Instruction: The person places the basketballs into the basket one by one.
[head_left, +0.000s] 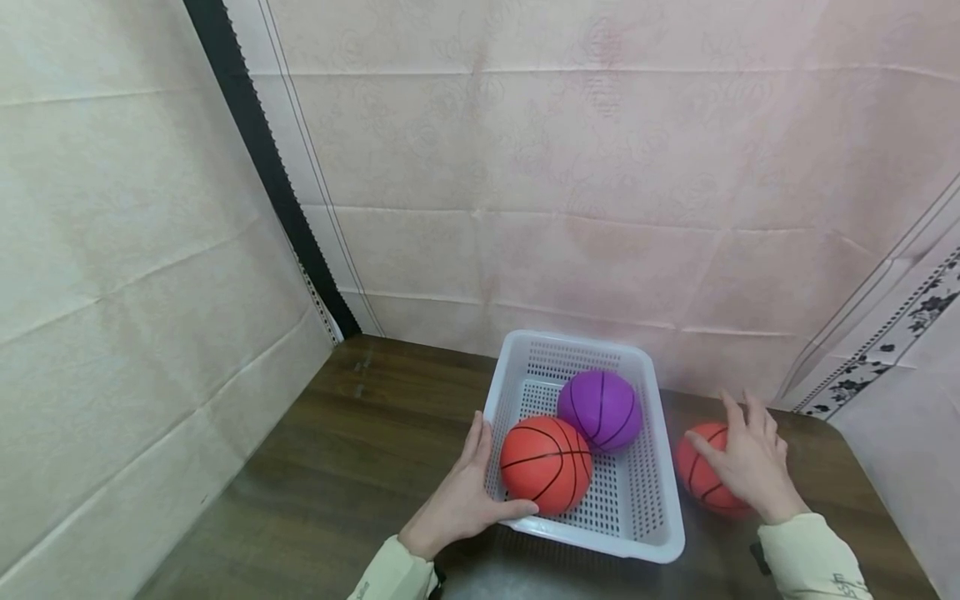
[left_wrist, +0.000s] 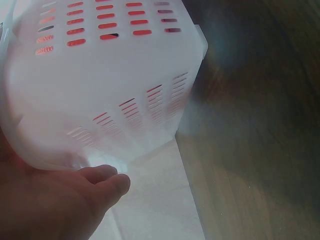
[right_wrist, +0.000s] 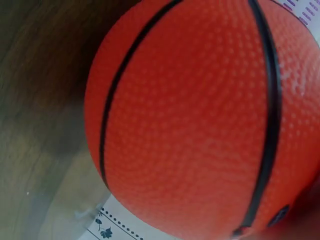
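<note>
A white plastic basket (head_left: pixel 670 523) with slotted walls holds an orange-red toy basketball (head_left: pixel 546 464) and a purple toy basketball (head_left: pixel 600 410). My left hand (head_left: pixel 461 500) grips its near left corner, thumb over the rim and fingers along the outside wall. In the left wrist view, the curled fingers (left_wrist: pixel 107 186) are at the rim. Right of the basket is another orange-red ball (head_left: pixel 712 487), slightly blurred in the head view. Spread over its top is my right hand (head_left: pixel 750 462), partly covering it. The same ball (right_wrist: pixel 190 120) fills the right wrist view, where no fingers show clearly.
The dark wooden table (head_left: pixel 315 492) extends to the left of the basket. A pale cloth wall (head_left: pixel 600 208) rises close behind the basket, with more cloth on the left (head_left: pixel 135 292) and the right side. A flowered border strip (head_left: pixel 877 358) runs down the right corner.
</note>
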